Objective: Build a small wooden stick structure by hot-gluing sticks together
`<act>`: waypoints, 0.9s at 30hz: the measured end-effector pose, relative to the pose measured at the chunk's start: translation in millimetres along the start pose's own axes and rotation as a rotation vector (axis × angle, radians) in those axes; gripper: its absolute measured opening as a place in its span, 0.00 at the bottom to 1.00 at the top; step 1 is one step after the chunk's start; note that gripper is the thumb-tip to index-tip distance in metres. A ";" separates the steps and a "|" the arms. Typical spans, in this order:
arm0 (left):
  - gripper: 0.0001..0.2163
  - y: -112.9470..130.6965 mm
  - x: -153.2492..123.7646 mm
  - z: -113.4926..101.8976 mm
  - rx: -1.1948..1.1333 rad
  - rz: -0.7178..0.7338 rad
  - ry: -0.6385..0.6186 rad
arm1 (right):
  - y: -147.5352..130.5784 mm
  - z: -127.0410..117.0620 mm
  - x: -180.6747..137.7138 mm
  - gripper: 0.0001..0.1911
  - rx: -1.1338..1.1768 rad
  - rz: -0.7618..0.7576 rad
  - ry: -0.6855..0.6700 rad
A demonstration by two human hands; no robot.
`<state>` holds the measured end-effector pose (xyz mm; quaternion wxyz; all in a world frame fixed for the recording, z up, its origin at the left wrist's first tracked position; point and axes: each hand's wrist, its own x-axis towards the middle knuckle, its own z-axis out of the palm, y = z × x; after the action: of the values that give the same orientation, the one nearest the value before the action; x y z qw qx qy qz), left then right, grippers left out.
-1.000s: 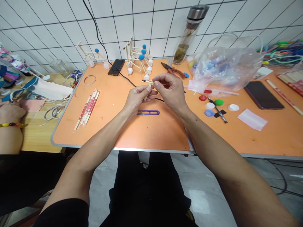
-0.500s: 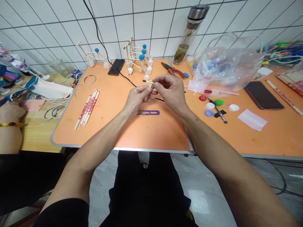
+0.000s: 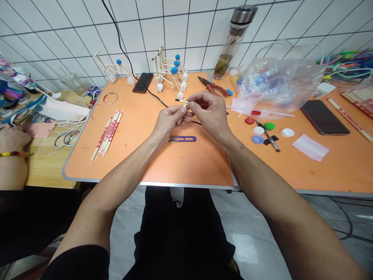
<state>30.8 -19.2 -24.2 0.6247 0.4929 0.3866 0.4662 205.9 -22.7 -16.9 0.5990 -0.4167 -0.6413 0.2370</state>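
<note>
Above the middle of the orange table (image 3: 175, 163), my left hand (image 3: 167, 121) pinches a few short wooden sticks (image 3: 183, 109) that cross each other. My right hand (image 3: 210, 112) is closed too, its fingertips pinched on the sticks' crossing point. One stick pokes out to the left with a dark tip. Purple thread snips (image 3: 183, 139) lie on the table just under my hands. Behind them stands a stick-and-bottle-cap model (image 3: 171, 74) with blue and white caps.
Wrapped chopsticks (image 3: 108, 132) lie at the left, pliers (image 3: 214, 88) and a plastic bag of caps (image 3: 276, 83) at the right, loose caps (image 3: 258, 134) and a phone (image 3: 325, 116) beyond. A black cable (image 3: 151, 91) crosses the table. Another person's hand (image 3: 13, 140) rests at far left.
</note>
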 end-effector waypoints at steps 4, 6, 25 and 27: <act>0.14 0.7 -0.4 0.5 0.018 -0.011 0.012 | 0.1 0.2 -0.3 0.07 -0.005 0.006 0.004; 0.15 0.7 -0.5 0.7 0.029 -0.014 0.019 | 0.8 0.4 -0.5 0.07 -0.005 0.005 0.003; 0.11 -5.3 3.5 -3.4 -0.015 0.027 -0.024 | 5.0 1.3 -1.1 0.05 -0.014 -0.033 0.006; 0.11 -5.2 3.4 -3.2 -0.018 0.029 -0.027 | 4.7 1.4 -1.2 0.04 -0.018 -0.026 0.002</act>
<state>29.7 -15.5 -30.0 0.6274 0.4989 0.3668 0.4721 205.7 -20.9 -21.6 0.5988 -0.4140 -0.6484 0.2228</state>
